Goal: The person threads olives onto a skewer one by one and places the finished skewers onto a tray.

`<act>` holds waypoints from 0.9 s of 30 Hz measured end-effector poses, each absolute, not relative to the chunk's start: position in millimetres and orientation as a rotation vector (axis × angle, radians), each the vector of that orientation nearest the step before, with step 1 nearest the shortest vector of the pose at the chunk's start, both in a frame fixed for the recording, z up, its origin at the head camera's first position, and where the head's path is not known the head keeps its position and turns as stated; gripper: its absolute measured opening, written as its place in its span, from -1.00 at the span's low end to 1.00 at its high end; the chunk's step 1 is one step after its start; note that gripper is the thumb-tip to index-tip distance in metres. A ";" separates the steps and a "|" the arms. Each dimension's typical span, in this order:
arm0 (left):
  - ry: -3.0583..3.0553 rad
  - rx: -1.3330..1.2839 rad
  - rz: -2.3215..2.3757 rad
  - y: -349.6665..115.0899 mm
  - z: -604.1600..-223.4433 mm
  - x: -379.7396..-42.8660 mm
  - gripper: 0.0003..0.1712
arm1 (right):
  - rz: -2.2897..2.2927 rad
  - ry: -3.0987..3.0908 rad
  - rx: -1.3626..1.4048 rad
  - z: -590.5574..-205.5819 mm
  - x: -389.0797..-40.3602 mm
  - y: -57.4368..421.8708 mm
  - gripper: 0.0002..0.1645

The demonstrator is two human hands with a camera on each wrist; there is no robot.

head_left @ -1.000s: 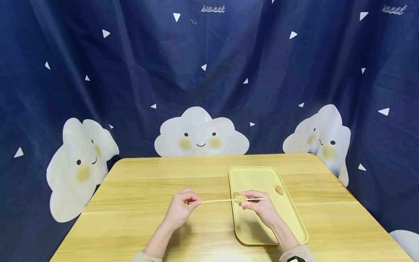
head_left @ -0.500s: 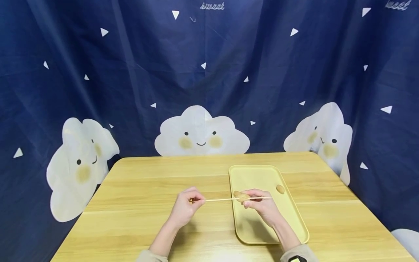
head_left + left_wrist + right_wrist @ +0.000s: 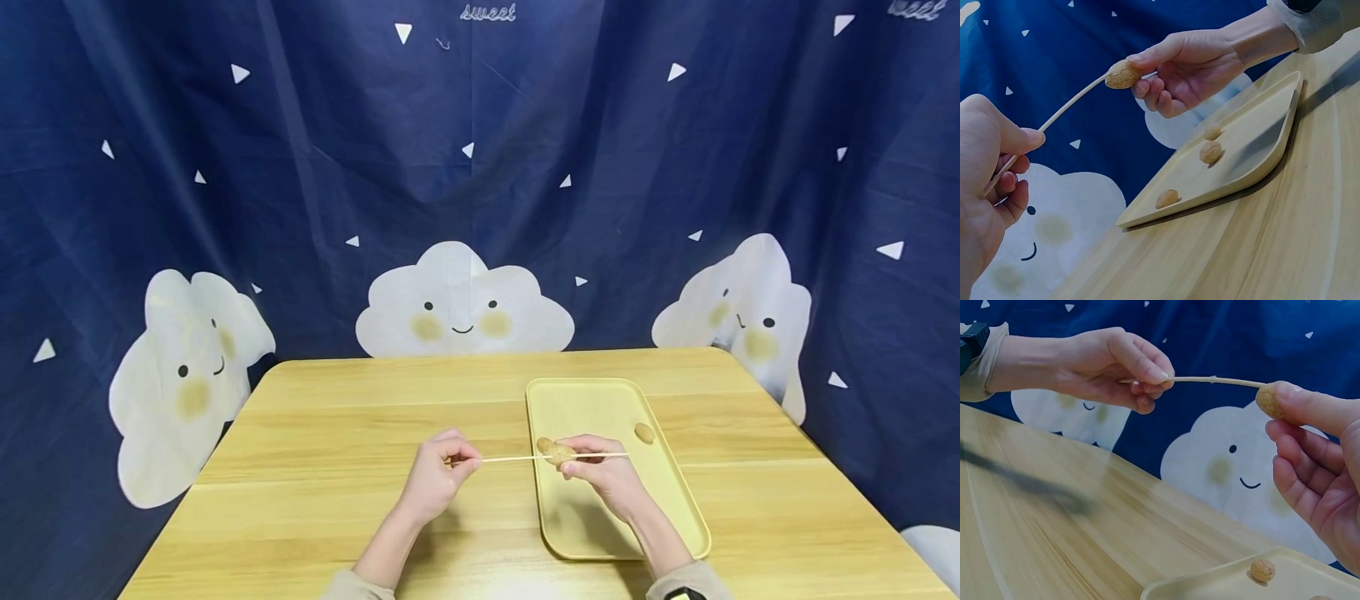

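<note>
My left hand [image 3: 444,473] pinches the left end of a thin wooden skewer [image 3: 513,458] between thumb and fingers. A brown, rough-skinned oval food ball [image 3: 560,454] is threaded on the skewer, whose other end sticks out beyond it on the right in the head view. My right hand [image 3: 611,479] pinches this ball with thumb and fingertips, above the yellow tray [image 3: 592,400]. In the left wrist view several similar balls are in sight: besides the held one, a brown ball [image 3: 1210,152], a smaller-looking ball [image 3: 1213,132] and another ball [image 3: 1167,199] lie on the tray.
The tray rests on the right half of a light wooden table [image 3: 330,425]. A dark blue curtain [image 3: 315,167] with white clouds hangs behind and along both sides. A watch [image 3: 684,593] is at my right wrist.
My left hand has shifted right, closer to the held ball. The skewer's far end now sticks out slightly further past the ball. The right hand has moved only a little.
</note>
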State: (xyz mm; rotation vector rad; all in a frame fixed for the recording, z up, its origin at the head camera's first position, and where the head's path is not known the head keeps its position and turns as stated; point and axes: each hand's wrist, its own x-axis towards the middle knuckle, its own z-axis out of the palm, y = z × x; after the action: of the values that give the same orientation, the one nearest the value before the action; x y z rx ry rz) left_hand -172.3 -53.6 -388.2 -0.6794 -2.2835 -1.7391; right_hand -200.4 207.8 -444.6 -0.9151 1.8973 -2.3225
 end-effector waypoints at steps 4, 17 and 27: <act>-2.291 -0.659 -1.766 -50.9 -389.4 -171.9 -0.86 | -2.320 1.885 -0.902 -444.7 -200.6 208.6 -0.51; -2.293 -0.654 -1.774 -45.9 -391.0 -171.6 -0.85 | -2.324 1.831 -0.882 -448.6 -202.4 207.2 -0.54; -2.276 -0.658 -1.772 -42.1 -392.4 -171.5 -0.84 | -2.323 1.833 -0.900 -450.6 -204.1 204.2 -0.54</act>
State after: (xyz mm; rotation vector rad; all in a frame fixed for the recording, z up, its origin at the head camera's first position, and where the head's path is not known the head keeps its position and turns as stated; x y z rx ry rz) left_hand -171.5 -42.1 -392.4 -0.6581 -2.2761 -1.7723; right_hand -204.1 204.2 -450.6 -0.9003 1.8330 -2.3233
